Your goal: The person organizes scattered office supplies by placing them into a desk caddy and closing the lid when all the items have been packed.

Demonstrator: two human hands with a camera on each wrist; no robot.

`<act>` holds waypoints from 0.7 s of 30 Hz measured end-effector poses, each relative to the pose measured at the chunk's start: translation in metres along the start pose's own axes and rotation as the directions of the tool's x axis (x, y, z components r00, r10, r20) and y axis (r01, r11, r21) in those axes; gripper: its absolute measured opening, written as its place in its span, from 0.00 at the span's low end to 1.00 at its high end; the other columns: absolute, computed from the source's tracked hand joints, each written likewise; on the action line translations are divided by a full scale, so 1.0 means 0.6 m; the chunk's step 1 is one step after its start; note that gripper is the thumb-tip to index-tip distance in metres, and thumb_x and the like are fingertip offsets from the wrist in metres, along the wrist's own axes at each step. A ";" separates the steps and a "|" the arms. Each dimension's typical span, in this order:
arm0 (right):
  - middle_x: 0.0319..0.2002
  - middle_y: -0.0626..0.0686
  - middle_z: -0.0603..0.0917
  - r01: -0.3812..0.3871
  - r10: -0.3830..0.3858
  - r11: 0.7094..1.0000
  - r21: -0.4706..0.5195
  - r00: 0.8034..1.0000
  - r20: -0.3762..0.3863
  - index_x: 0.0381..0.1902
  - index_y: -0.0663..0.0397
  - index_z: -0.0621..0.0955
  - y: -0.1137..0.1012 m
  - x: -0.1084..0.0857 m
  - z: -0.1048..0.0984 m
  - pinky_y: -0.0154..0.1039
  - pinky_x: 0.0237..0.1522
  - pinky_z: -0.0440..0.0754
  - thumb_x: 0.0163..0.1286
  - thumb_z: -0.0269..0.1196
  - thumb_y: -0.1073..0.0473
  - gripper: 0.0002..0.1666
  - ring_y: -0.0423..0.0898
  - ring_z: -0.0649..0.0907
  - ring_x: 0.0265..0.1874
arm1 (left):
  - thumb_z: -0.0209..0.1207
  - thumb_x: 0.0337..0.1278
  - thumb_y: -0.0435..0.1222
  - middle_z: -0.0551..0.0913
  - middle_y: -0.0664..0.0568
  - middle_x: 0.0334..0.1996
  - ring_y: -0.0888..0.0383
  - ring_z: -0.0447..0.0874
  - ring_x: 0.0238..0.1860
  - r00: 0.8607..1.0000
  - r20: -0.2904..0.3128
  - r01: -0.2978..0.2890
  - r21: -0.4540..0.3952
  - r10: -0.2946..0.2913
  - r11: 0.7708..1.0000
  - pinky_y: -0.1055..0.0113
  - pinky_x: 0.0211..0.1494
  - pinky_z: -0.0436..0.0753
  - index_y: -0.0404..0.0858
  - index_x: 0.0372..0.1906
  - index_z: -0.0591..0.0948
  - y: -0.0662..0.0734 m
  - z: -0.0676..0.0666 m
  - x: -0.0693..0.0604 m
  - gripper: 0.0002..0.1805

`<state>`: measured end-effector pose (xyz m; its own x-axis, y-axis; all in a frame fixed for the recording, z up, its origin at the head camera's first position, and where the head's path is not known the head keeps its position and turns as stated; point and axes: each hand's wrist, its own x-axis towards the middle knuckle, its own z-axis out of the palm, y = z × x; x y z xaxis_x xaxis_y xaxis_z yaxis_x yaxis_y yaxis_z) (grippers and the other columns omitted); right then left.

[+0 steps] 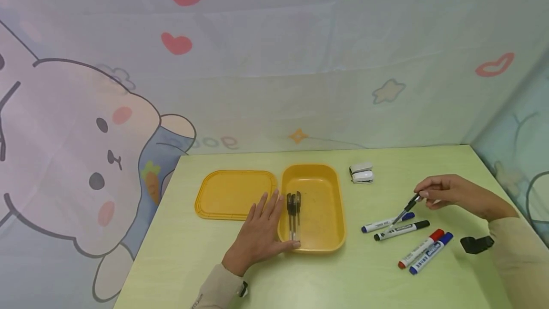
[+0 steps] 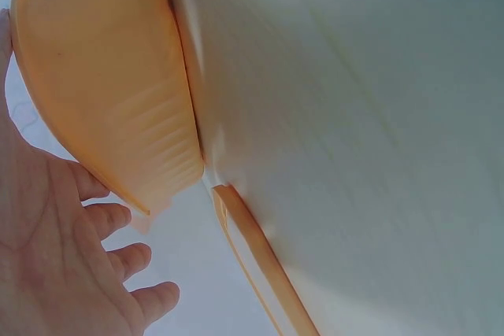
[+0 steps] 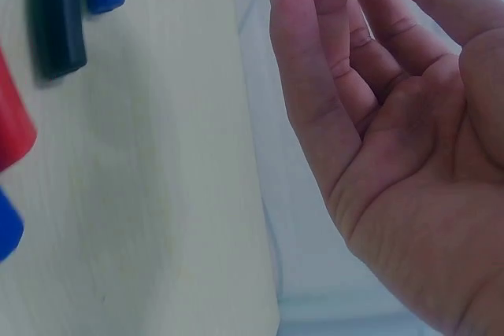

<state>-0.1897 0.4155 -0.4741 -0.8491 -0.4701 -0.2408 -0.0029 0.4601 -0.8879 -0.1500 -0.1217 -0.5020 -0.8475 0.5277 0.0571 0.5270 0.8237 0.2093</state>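
My right hand [image 1: 452, 194] pinches a black-capped clear pen [image 1: 405, 211] by its capped end, tilted above the white markers; in the right wrist view only the pen's dark tip shows at the fingertips. Fingers spread, my left hand [image 1: 259, 237] rests along the left side of a yellow box [image 1: 322, 247], its thumb at the near rim. Inside the box, at the left, several black-capped pens [image 1: 293, 211] lie side by side. The left wrist view shows the palm [image 2: 55, 241] against the wall of the box [image 2: 110, 60].
A yellow lid [image 1: 236, 194] lies left of the box. Staplers [image 1: 362, 173] stand behind at the right. Below my right hand are a blue marker [image 1: 379, 225], a black marker [image 1: 403, 231], a red marker [image 1: 420, 250] and another blue marker [image 1: 431, 253]. A patterned cloth hangs behind the table.
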 end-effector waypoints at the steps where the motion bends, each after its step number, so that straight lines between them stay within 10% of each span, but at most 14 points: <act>1: 0.51 0.63 0.84 0.003 -0.003 1.000 -0.005 1.000 0.002 0.63 0.70 0.75 -0.004 0.003 0.001 0.45 0.47 0.87 0.81 0.54 0.56 0.23 0.58 0.86 0.43 | 0.46 0.54 0.79 0.41 0.48 0.83 0.45 0.36 0.82 1.000 0.001 0.001 -0.002 -0.001 1.000 0.39 0.78 0.52 0.40 0.83 0.47 0.000 0.000 0.000 0.64; 21: 0.49 0.70 0.81 0.074 -0.074 0.997 0.009 0.996 0.054 0.57 0.64 0.78 -0.062 0.057 0.023 0.49 0.49 0.86 0.80 0.57 0.56 0.18 0.64 0.84 0.45 | 0.46 0.54 0.79 0.41 0.48 0.83 0.45 0.37 0.82 1.000 0.002 0.001 0.006 -0.001 1.000 0.39 0.79 0.52 0.39 0.83 0.47 -0.001 0.001 0.000 0.64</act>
<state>-0.2114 0.3721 -0.4545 -0.8166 -0.5432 -0.1953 -0.0607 0.4172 -0.9068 -0.1500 -0.1220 -0.5025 -0.8481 0.5269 0.0552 0.5261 0.8256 0.2038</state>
